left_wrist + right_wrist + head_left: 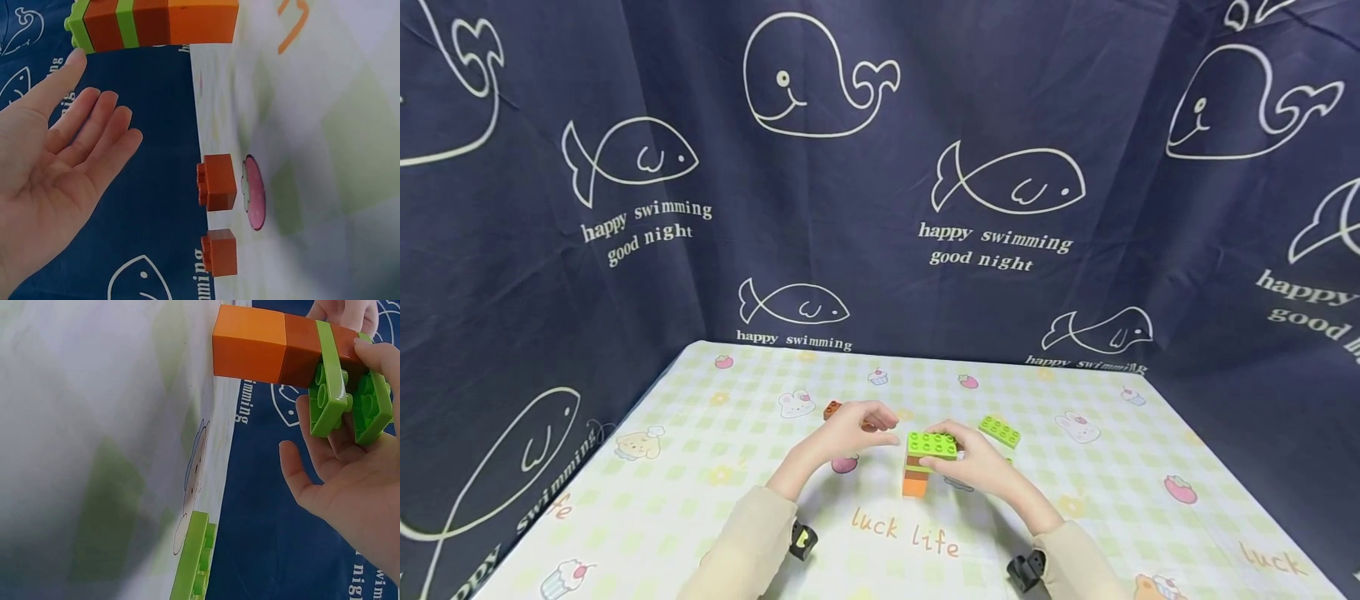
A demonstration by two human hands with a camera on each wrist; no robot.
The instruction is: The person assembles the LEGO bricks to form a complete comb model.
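A tower of toy building blocks [915, 483] stands upright on the table, with an orange block [250, 344] at the bottom. Above it, brown blocks [144, 24] alternate with green plates [932, 442], which jut out to the right. My right hand [973, 458] grips the upper part of the tower, thumb on the near side and fingers behind. My left hand [850, 429] is held just left of the tower, fingers loosely spread and holding nothing. Its thumb tip comes close to the top plate; whether they touch I cannot tell.
Two loose brown blocks [220, 181] lie left of the tower, partly behind my left hand in the head view. A green plate [1000, 431] lies behind my right hand, and another green bit shows beside that wrist. A dark blue curtain [880, 208] surrounds the checked tablecloth [820, 542].
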